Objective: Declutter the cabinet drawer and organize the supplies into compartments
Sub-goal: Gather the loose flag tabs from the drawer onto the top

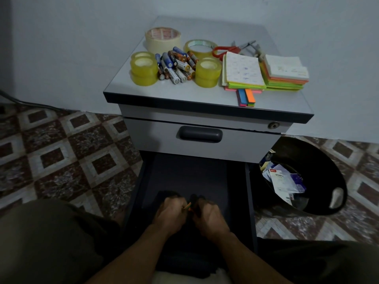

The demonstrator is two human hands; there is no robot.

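Observation:
A dark drawer stands pulled out below the grey cabinet. Both my hands are down inside it, close together. My left hand and my right hand have curled fingers and pinch small orange and green items between them; what these are is too dim to tell. On the cabinet top lie several tape rolls, a pile of batteries, red scissors, sticky note stacks and coloured page flags.
A black bin with discarded paper and packaging stands on the tiled floor right of the drawer. The upper drawer with its dark handle is closed. My knees frame the drawer on both sides. A cable runs along the wall at left.

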